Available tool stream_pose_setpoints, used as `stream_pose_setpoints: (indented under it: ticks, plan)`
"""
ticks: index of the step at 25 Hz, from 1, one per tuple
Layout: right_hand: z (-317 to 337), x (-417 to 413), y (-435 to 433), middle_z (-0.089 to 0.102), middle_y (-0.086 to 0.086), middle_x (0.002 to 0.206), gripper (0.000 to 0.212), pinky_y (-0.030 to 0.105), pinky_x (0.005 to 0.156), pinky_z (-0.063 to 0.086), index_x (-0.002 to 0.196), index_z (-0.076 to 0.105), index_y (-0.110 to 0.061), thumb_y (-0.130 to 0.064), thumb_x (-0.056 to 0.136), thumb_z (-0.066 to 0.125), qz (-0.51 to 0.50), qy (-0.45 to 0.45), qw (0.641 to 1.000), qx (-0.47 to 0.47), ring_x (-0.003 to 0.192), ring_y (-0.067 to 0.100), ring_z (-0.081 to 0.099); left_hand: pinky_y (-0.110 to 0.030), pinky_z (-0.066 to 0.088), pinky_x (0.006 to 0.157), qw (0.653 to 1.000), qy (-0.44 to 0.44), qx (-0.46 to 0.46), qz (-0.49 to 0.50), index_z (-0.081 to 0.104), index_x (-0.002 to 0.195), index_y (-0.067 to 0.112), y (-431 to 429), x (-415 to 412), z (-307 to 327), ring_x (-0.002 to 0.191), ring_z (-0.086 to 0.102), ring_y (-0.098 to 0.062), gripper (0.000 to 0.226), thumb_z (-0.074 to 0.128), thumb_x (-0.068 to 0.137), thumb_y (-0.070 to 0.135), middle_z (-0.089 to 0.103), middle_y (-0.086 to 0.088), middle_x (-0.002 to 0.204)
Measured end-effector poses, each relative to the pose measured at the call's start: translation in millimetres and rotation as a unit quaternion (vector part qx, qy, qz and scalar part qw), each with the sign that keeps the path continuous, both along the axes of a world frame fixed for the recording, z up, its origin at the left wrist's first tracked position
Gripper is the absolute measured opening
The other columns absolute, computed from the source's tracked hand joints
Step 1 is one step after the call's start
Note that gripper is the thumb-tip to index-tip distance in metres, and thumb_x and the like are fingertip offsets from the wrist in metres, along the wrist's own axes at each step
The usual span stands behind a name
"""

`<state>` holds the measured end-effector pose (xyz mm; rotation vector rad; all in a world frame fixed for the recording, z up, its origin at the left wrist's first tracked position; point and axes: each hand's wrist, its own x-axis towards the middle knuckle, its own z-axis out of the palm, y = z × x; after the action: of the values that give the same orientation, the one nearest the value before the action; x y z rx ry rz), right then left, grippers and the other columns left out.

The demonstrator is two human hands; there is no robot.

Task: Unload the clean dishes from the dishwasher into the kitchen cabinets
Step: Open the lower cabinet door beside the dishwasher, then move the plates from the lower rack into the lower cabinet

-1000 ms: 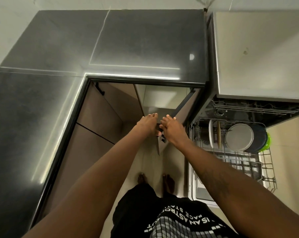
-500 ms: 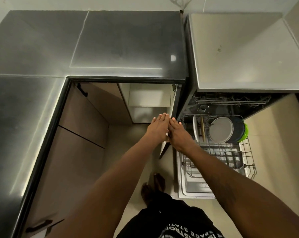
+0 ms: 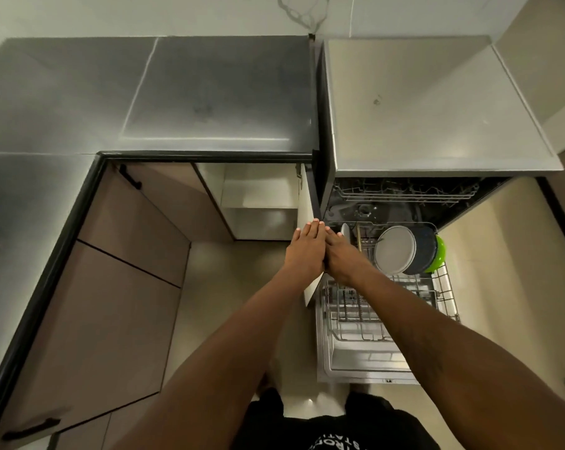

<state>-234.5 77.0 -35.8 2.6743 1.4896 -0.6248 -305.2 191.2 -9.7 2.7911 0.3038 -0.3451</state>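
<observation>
A: Entry, big to small; dark desk (image 3: 209,92) runs along the wall and round the corner; dishwasher (image 3: 437,108) stands open at its right end; cabinet (image 3: 261,196) under the desk is open too, with pale shelves showing

B: The cabinet door (image 3: 306,196)?

A: Swung out toward the person and seen edge-on; it stands between the cabinet opening on its left and the pulled-out lower rack (image 3: 443,297) on its right

B: Dishes?

A: All at the far end of the rack, standing on edge in a row across it; grey plate (image 3: 394,250) leans on a dark blue dish (image 3: 425,251), green bowl (image 3: 440,251) behind; white plate (image 3: 345,230) at the left end, just beyond the fingertips

B: Hands?

A: Left hand (image 3: 307,251) and right hand (image 3: 342,261) side by side, touching, at the door's top edge; fingers laid out straight, gripping nothing that I can see; thumbs hidden

B: Judgement?

A: Right hand is the nearer; the dishes lie ahead of it and to its right; any plate must then cross leftward past the door to reach the shelves; risk of clipping the door's edge
</observation>
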Motion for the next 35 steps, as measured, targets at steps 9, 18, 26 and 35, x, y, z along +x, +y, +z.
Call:
stream_pose_setpoints:
  ticks: [9, 18, 26, 35]
  plan:
    - [23.7, 31.9, -35.4, -0.005, 0.006, 0.167, 0.075, 0.045, 0.123, 0.004, 0.159, 0.012, -0.020, -0.044, 0.101, 0.051, 0.124, 0.024, 0.992, 0.022, 0.154, 0.026, -0.004, -0.043, 0.017, 0.122, 0.995, 0.061, 0.065, 0.036, 0.014, 0.157, 0.007, -26.9, 17.6, 21.1, 0.150, 0.017, -0.027, 0.098, 0.072, 0.085, 0.041, 0.019, -0.012, 0.163]
    - [6.6, 83.2, -129.1, 0.014, 0.014, 0.165, 0.061, 0.044, 0.122, 0.013, 0.158, 0.016, -0.005, -0.034, 0.107, 0.034, -0.045, 0.071, 0.995, 0.052, 0.153, 0.028, 0.011, -0.044, 0.021, 0.121, 0.998, 0.057, 0.016, 0.001, 0.021, 0.156, 0.008, -90.6, 65.0, -7.1, 0.149, 0.022, -0.027, 0.091, 0.065, 0.087, 0.048, 0.027, -0.010, 0.160]
    - [-19.9, 110.7, -213.9, 0.024, 0.017, 0.161, 0.066, 0.044, 0.121, 0.025, 0.155, 0.022, -0.002, -0.027, 0.101, 0.050, -0.110, 0.052, 0.992, 0.018, 0.149, 0.032, 0.023, -0.044, 0.046, 0.102, 0.993, 0.074, -0.091, 0.035, 0.042, 0.142, 0.011, -152.0, 113.6, -30.1, 0.124, 0.051, -0.028, 0.073, 0.068, 0.084, 0.047, 0.052, -0.008, 0.139]
    - [-103.9, 169.0, -254.8, 0.040, 0.021, 0.152, 0.052, 0.044, 0.110, 0.041, 0.150, 0.034, -0.002, -0.029, 0.106, 0.041, -0.280, 0.158, 0.944, 0.076, 0.136, 0.038, 0.045, -0.027, 0.043, 0.068, 0.973, 0.104, -0.123, 0.166, 0.065, 0.116, 0.016, -161.2, 171.0, -110.5, 0.091, 0.066, -0.023, 0.041, 0.059, 0.092, 0.049, 0.071, -0.007, 0.102]
